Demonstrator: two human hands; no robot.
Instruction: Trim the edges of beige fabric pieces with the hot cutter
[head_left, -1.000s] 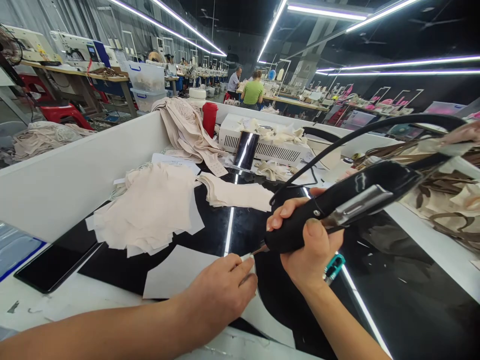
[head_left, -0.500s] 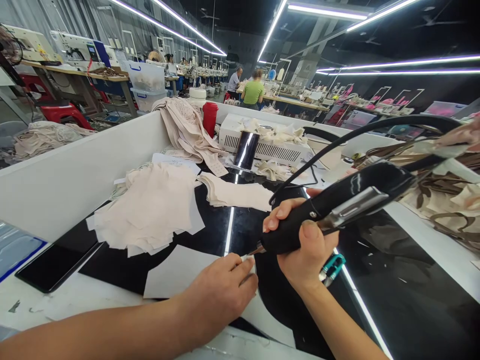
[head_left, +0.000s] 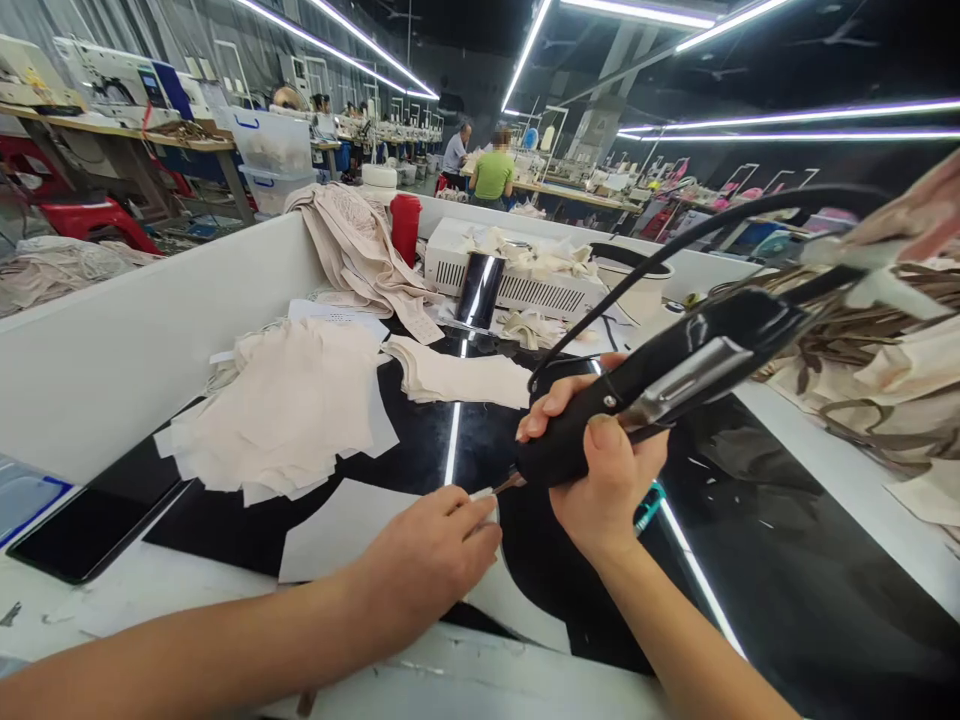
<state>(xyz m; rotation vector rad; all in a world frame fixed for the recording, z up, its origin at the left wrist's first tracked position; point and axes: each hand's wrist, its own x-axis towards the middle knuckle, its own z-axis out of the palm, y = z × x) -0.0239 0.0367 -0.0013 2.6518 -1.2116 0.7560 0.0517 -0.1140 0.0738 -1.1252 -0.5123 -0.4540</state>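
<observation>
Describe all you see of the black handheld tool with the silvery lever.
The tool has a black, plastic-looking body, a silvery metal lever along its side, a screw and a brownish metal tip. A black cord leaves its upper end. It slants tip-down to the left above a glossy black surface, its lower body gripped by the right hand. Whether the tip touches the small white piece in the left hand is unclear.

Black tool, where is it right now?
The black tool is right of centre in the head view, gripped in the right hand, its tip by the left hand.
</observation>
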